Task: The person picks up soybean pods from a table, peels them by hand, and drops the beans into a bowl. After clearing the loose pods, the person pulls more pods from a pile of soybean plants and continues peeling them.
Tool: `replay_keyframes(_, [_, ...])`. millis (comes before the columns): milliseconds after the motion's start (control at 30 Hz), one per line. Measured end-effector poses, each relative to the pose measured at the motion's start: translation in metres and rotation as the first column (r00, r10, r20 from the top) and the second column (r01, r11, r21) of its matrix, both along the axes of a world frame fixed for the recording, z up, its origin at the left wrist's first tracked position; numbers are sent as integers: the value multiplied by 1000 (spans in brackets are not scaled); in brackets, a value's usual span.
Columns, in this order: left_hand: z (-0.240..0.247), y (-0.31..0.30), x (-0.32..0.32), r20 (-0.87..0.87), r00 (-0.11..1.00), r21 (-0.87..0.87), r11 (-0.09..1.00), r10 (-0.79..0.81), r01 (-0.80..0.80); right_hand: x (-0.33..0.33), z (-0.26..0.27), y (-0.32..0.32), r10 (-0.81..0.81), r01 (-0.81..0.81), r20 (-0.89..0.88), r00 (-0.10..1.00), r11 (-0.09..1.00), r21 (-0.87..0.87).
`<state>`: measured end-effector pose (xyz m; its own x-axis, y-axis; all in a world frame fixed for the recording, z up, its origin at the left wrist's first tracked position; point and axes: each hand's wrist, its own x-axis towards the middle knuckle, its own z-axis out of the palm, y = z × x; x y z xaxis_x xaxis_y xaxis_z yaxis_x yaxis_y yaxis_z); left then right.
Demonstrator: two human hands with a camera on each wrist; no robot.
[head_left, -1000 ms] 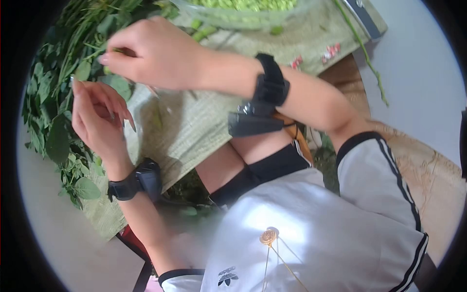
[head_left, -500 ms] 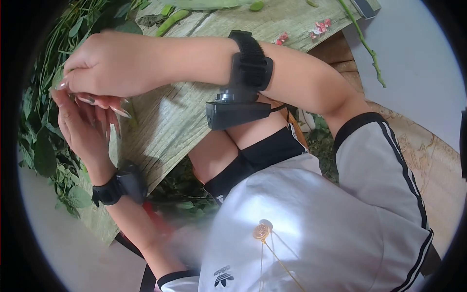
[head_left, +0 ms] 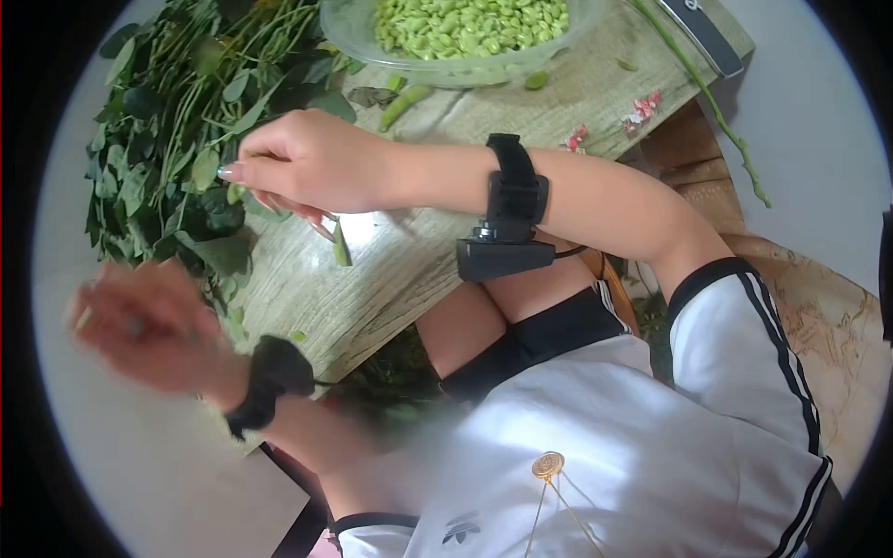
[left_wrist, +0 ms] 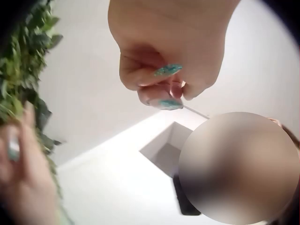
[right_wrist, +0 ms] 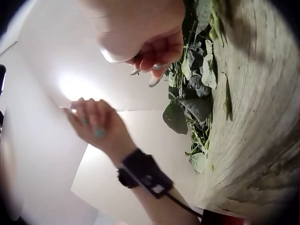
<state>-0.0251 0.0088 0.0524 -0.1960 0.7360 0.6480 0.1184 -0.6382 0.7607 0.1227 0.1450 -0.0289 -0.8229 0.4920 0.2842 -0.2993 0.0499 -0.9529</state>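
Note:
My right hand point(head_left: 321, 167) is over the table beside the leafy stems, fingers curled and the thumb against the forefinger. A bit of green pod point(head_left: 233, 193) shows under its thumb. Off the table edge at lower left, my left hand point(head_left: 149, 325) is blurred in the head view. From the left wrist, this hand point(left_wrist: 171, 51) has its fingers folded toward the palm, and no object shows between them. Another green pod point(head_left: 341, 245) lies on the table below the right fingers; the right wrist view shows this pod point(right_wrist: 228, 99) flat on the wood-grain top.
A heap of leafy green stems point(head_left: 172, 130) covers the table's far left. A clear bowl point(head_left: 456, 70) of shelled green beans point(head_left: 474, 26) stands at the back. A pod point(head_left: 403, 107) lies before it, and a bare stalk point(head_left: 712, 102) hangs over the right edge.
Half a second ago both hands met at the fingertips. Now they are apart: the left has swung away past the table edge, while the right stays beside the stems.

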Motion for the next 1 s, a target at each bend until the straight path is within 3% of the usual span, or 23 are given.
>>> replay_keyframes(100, [59, 1, 30, -157, 988, 22, 1000, -8, 11, 0, 1, -5, 68, -68, 0, 998, 998, 4])
replay_keyframes(133, [63, 23, 51, -408, 912, -84, 992, 48, -90, -1, 2, -8, 61, -61, 5, 998, 998, 12])
replay_keyframes(200, [63, 80, 74, -816, 576, -200, 913, 45, -355, -1, -1, -5, 27, -30, 36, 999, 996, 89])
replay_keyframes(233, [53, 106, 66, -823, 553, -413, 808, -132, -421, -1, -3, -2, -29, 19, 61, 998, 988, 155])
replay_keyframes(267, [50, 108, 78, -919, 394, -286, 743, -33, -605, -3, -2, -1, -50, 37, 92, 995, 990, 138])
replay_keyframes(300, [49, 108, 74, -937, 350, -205, 783, 18, -588, -2, 0, 1, -41, 29, 76, 996, 988, 154])
replay_keyframes(367, [60, 92, 79, -875, 484, -335, 707, 12, -623, 5, 1, 3, -53, 31, 144, 988, 988, 152])
replay_keyframes(500, [57, 40, 82, -823, 560, -353, 680, 101, -642, 33, 12, -2, -53, 29, 133, 990, 984, 176])
replay_keyframes(533, [52, 24, 80, -771, 621, -396, 656, 143, -643, 51, 13, -7, -52, 47, 43, 998, 994, 102])
replay_keyframes(567, [46, 8, 76, -713, 676, -441, 631, 186, -638, 82, 22, -14, -48, 41, 69, 996, 993, 109])
replay_keyframes(633, [26, -22, 64, -670, 734, -546, 600, 107, -585, 149, 35, -26, -62, 38, 166, 984, 989, 141])
replay_keyframes(667, [14, -34, 59, -659, 747, -585, 565, 87, -582, 185, 42, -32, -10, 10, 320, 947, 1000, 3])
replay_keyframes(733, [-9, -44, 56, -743, 669, -561, 541, 5, -627, 237, 33, -27, -197, 55, 335, 922, 919, 390])
replay_keyframes(767, [-24, -47, 51, -776, 630, -533, 559, -25, -635, 257, 47, -27, -242, 3, 517, 821, 908, 420])
replay_keyframes(800, [-31, -48, 55, -789, 614, -535, 526, -30, -662, 275, 46, -31, -344, 91, 595, 727, 906, 413])
replay_keyframes(833, [-39, -47, 58, -785, 619, -533, 527, -16, -662, 292, 33, -30, -487, 108, 572, 660, 815, 569])
replay_keyframes(900, [-55, -42, 61, -877, 479, -421, 516, -24, -746, 316, 17, -24, -594, 251, 607, 528, 792, 556])
replay_keyframes(1000, [-75, -31, 58, -917, 398, -312, 621, 0, -719, 322, 13, -21, -588, 243, 640, 494, 800, 548])
